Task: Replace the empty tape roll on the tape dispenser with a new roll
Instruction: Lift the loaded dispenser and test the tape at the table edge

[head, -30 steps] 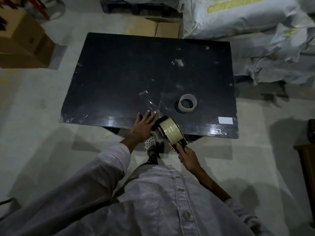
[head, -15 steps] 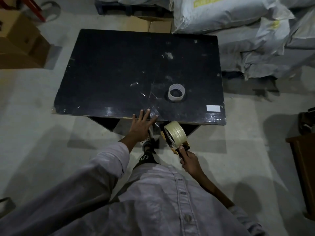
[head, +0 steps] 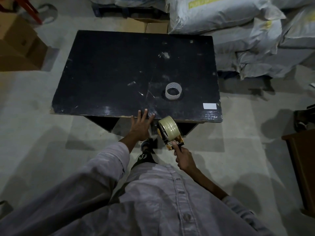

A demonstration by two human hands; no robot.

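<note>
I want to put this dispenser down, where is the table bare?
The black table is bare across its far and left parts. The crowded patch is near the front edge: the empty translucent tape core, clear tape scraps, the small white label.

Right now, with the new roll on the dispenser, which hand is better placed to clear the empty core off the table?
Left, probably. The left hand is free and open, fingertips at the table edge, nearer the empty core. The right hand is gripping the tape dispenser handle.
</note>
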